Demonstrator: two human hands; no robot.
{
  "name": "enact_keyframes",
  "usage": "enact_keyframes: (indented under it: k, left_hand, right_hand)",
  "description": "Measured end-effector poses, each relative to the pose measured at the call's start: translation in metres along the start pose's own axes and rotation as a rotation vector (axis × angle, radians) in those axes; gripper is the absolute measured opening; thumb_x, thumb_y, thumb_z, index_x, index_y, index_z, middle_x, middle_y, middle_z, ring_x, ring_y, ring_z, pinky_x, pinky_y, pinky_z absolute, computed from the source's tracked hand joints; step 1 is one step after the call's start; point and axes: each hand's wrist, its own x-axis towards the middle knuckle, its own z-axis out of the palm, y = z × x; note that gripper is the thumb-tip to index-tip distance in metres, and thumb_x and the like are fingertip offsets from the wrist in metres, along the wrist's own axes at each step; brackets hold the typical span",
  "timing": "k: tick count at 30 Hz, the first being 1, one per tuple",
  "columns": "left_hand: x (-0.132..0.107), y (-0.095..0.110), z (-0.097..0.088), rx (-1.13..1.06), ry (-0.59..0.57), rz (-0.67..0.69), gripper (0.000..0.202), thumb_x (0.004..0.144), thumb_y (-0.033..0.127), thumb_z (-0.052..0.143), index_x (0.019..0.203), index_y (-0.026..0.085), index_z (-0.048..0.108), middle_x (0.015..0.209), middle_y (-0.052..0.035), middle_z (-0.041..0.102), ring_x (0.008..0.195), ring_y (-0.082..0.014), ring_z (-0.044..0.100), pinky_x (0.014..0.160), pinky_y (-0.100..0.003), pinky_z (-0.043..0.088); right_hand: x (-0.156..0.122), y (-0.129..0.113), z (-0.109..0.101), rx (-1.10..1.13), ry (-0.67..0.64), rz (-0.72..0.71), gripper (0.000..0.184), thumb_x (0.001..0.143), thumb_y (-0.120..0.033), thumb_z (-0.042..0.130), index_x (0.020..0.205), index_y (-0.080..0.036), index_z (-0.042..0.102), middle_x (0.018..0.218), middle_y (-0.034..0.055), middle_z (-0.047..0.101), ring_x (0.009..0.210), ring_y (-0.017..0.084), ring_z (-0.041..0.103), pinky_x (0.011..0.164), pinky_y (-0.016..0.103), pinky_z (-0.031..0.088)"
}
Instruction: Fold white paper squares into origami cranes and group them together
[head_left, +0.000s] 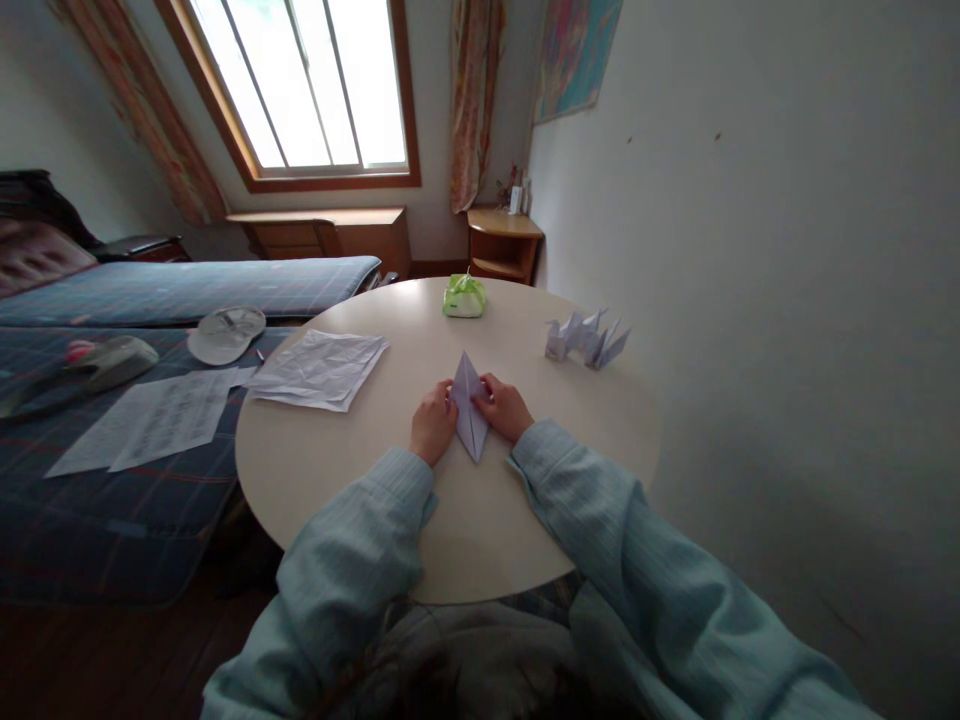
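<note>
Head view: person sat at a round table, light blue sleeves, both arms stretched fwd.
Far left: bed w/ dark plaid cover, right beside the table's left rim.
On bed: printed sheets lay flat near the table side. A pale cap sat just behind them. Grey-and-pink item further left was too blurred to tell.
Table, left part: stack of creased white sheets, loosely fanned, apart from the hands.
Left hand: knuckles up, fingers curled in tight and pressed on the left edge of the folded paper.
Folded paper: pale, long kite shape, one tip toward the person, other tip away. It lay flat approx. mid-table, between the two hands and touching both.
Right hand: fingers bent and closed down on the paper's right edge, clamping it same as the left.
Table, far side: green-and-white packet near the back rim, well apart from the hands.
Table, right part: row of small paper birds, upright, close together, near the wall-side rim.
Back of room: bright window w/ wood frame and curtains each side. A low wooden desk stood under it, and a small wooden cabinet in the corner.
Right: bare pale wall, w/ a poster up top by the corner.
</note>
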Motion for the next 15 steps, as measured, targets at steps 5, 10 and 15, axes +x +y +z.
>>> enact_keyframes:
  k: [5, 10, 15]
  left_hand:
    - [0.0012, -0.0014, 0.0002, 0.021, 0.027, 0.018, 0.032, 0.075, 0.009, 0.041, 0.106, 0.015, 0.047, 0.099, -0.0085, 0.059, 0.088, -0.0158, 0.056, 0.080, -0.028, 0.044]
    - [0.0012, -0.0007, -0.0004, 0.031, 0.043, 0.019, 0.033, 0.074, 0.008, 0.041, 0.106, 0.015, 0.048, 0.099, -0.0087, 0.057, 0.089, -0.0155, 0.055, 0.081, -0.028, 0.044]
    - [0.0018, -0.0014, -0.0007, 0.038, 0.035, 0.015, 0.034, 0.073, 0.007, 0.042, 0.106, 0.014, 0.049, 0.098, -0.0085, 0.056, 0.087, -0.0157, 0.055, 0.081, -0.029, 0.044]
  right_hand:
    - [0.0018, 0.0024, -0.0002, 0.029, 0.056, 0.089, 0.022, 0.074, -0.016, 0.051, 0.096, -0.016, 0.051, 0.071, 0.0005, 0.060, 0.061, 0.010, 0.054, 0.061, 0.021, 0.040]
    - [0.0010, 0.0015, -0.0013, 0.043, 0.049, 0.120, 0.022, 0.073, -0.015, 0.053, 0.095, -0.016, 0.050, 0.071, -0.0005, 0.059, 0.060, 0.009, 0.053, 0.060, 0.020, 0.040]
    - [0.0008, 0.0015, -0.0018, 0.027, 0.038, 0.118, 0.024, 0.071, -0.014, 0.055, 0.095, -0.016, 0.050, 0.072, -0.0007, 0.059, 0.060, 0.009, 0.053, 0.060, 0.021, 0.039]
